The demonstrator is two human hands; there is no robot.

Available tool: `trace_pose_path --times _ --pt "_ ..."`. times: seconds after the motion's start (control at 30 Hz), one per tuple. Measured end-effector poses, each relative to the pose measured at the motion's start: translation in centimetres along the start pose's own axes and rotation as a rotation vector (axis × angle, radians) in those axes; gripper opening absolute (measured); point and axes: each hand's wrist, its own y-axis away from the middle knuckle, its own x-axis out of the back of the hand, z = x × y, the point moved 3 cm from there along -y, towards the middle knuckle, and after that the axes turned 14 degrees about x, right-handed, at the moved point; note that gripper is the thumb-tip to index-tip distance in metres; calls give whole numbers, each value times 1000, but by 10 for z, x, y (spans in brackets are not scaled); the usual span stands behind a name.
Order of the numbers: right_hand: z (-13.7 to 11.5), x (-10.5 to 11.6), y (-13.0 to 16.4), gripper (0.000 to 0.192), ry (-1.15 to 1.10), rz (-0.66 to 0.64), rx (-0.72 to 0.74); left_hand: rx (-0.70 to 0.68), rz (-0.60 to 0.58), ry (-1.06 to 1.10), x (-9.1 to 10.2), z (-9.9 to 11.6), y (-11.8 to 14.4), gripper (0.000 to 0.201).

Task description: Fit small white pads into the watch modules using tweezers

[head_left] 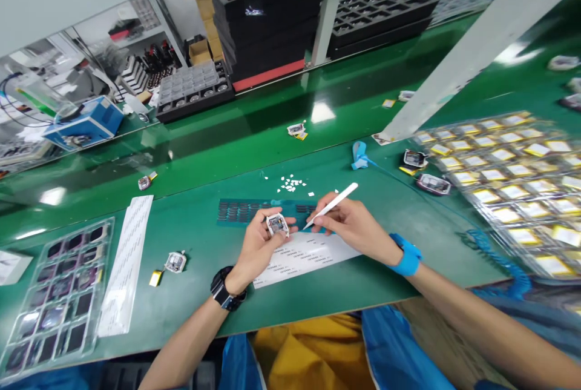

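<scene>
My left hand (261,241) grips a small white watch case (276,224), its open back showing the circuit parts inside. In my right hand (349,223) is a pair of white tweezers (333,203), slanting down with the tip just right of the case and apart from it. Below both hands lies a printed white sheet (290,263). Behind them is a teal sheet (236,211) with rows of small dark pieces, partly hidden by my fingers. Small white scraps (290,184) are scattered beyond it.
A clear tray of yellow-edged batteries (508,172) covers the right side; a tray of dark screens (63,287) stands left. Another watch case with battery (176,261) lies left of my hands. A blue coiled cord (499,257) runs at right. A slanted white post (458,57) rises behind.
</scene>
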Motion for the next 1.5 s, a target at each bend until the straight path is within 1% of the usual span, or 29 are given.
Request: trace_pose_path --times 0.07,0.13,0.23,0.33,0.4,0.5,0.57,0.7,0.77,0.83,0.9,0.97,1.03,1.1,1.17,1.23,1.37,1.5 --pt "6 5 8 35 40 -66 -14 31 -34 -37 -4 -7 -1 42" --pt "12 9 12 31 61 -126 -15 35 -41 -78 -7 -12 -2 39" --pt "17 13 11 28 78 -207 20 29 -30 -97 -7 -15 -4 36" --pt "19 14 7 27 102 -280 49 52 -25 -79 -6 -15 -5 37" --pt "19 14 5 27 120 -317 50 59 -21 -77 -5 -15 -5 38" --pt "20 12 5 28 131 -339 30 63 -15 -85 -6 -15 -5 37" --pt "22 11 5 31 93 -311 -15 69 -13 -83 -6 -14 -5 37" --pt "22 14 3 39 -69 -233 -129 81 -18 -65 -7 -12 -3 40" --pt "17 16 -1 42 -121 -209 -176 88 -17 -53 -7 -12 -3 40" --pt "9 14 -5 43 -142 -126 -186 91 -11 7 -7 -11 -2 37" --pt "-1 6 -6 43 -154 16 -143 63 -2 131 -7 -9 0 36" --pt "-9 -7 -4 42 -158 160 -75 2 -8 258 -7 -5 2 38" --pt "-15 -23 -1 40 -153 259 18 -67 -22 324 -8 -1 6 39" --pt "-18 -35 3 37 -137 320 89 -119 -40 336 -9 2 10 39" --pt "-17 -42 4 34 -121 344 133 -153 -51 334 -10 3 13 39" --pt "-17 -44 4 32 -115 341 161 -167 -56 332 -10 3 14 39" --pt "-17 -44 2 29 -118 324 196 -175 -60 330 -9 1 14 40" --pt "-18 -44 3 28 -116 320 198 -187 -70 325 -9 2 14 39"
